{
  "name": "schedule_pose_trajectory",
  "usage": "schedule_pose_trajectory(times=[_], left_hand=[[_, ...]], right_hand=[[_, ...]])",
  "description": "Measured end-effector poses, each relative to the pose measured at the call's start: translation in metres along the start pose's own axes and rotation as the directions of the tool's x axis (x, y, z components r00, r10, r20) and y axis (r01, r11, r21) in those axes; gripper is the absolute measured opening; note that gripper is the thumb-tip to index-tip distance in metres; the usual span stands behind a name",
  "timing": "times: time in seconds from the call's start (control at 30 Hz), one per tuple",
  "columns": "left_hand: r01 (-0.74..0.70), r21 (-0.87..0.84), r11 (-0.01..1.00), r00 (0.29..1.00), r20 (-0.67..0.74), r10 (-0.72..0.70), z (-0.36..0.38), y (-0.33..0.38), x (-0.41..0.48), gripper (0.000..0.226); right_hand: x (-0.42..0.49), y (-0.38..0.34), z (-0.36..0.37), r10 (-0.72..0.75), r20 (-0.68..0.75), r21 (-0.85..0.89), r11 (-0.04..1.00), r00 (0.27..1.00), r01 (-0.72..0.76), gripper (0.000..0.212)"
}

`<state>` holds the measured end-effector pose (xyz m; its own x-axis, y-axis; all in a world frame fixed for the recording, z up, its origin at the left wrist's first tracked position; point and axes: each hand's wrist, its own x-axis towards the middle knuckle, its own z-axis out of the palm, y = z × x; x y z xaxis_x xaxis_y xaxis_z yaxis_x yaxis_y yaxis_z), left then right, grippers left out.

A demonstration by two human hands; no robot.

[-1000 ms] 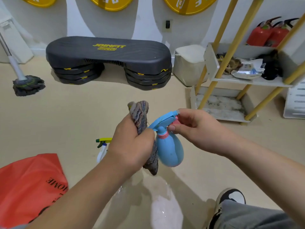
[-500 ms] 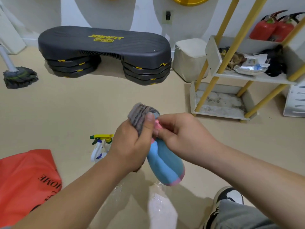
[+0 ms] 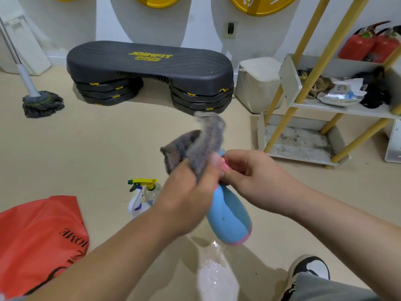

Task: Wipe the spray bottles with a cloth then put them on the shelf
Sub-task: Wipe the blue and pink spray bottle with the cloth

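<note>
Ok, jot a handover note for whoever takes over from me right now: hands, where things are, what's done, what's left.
Right hand: holds the blue spray bottle by its neck, tilted, above the floor.
Left hand: grips the grey cloth against the bottle's top.
Two more spray bottles stand on the floor, left of the hands.
Done: no bottle on the shelf yet.
Left: finish wiping the blue one, shelve it, then wipe and shelve the other two.
</note>
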<state>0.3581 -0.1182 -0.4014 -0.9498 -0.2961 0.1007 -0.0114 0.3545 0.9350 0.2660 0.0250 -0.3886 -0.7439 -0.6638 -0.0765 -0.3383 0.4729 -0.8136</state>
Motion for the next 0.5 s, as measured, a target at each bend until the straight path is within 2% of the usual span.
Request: schedule_pose_trajectory(times=[0.07,0.1,0.17,0.2,0.27,0.3,0.33,0.4,0.43,0.5], left_hand=[[-0.147,0.198,0.969,0.989,0.038,0.143,0.002,-0.013,-0.002,0.041],[-0.117,0.175,0.978,0.993,0.022,0.115,0.0,-0.017,0.0,0.045],[0.104,-0.064,0.993,0.993,-0.058,-0.107,-0.006,-0.021,0.008,0.052],[0.256,-0.178,0.95,0.959,-0.079,-0.273,-0.008,-0.021,0.011,0.053],[0.519,-0.362,0.775,0.821,-0.044,-0.57,-0.011,-0.025,0.018,0.051],[0.572,-0.435,0.696,0.767,-0.016,-0.641,-0.013,-0.03,0.021,0.05],[0.581,-0.492,0.648,0.74,-0.012,-0.672,-0.016,-0.03,0.023,0.052],[0.532,-0.567,0.628,0.735,-0.06,-0.676,-0.022,-0.03,0.027,0.058],[0.508,-0.567,0.648,0.745,-0.089,-0.661,-0.023,-0.028,0.029,0.062],[0.434,-0.419,0.798,0.826,-0.17,-0.538,-0.021,-0.019,0.023,0.054]], right_hand=[[-0.001,-0.003,0.005,-0.045,-0.008,0.0,0.999,0.999,0.045,0.035],[-0.001,-0.003,0.005,-0.055,-0.005,0.006,0.998,0.998,0.055,0.033],[0.0,-0.004,0.002,-0.034,0.002,0.047,0.998,0.999,0.034,0.027],[0.001,-0.004,-0.002,-0.003,-0.002,0.075,0.997,1.0,0.003,0.026],[0.001,-0.003,-0.01,0.093,-0.015,0.155,0.984,0.996,-0.09,0.02],[0.001,-0.003,-0.013,0.156,-0.001,0.2,0.968,0.988,-0.152,0.017],[0.0,-0.004,-0.015,0.212,0.021,0.236,0.949,0.977,-0.211,0.016],[0.0,-0.004,-0.017,0.29,0.052,0.271,0.917,0.956,-0.293,0.016],[0.0,-0.003,-0.018,0.319,0.061,0.286,0.902,0.946,-0.323,0.017],[0.0,-0.004,-0.018,0.354,0.066,0.305,0.883,0.933,-0.357,0.019]])
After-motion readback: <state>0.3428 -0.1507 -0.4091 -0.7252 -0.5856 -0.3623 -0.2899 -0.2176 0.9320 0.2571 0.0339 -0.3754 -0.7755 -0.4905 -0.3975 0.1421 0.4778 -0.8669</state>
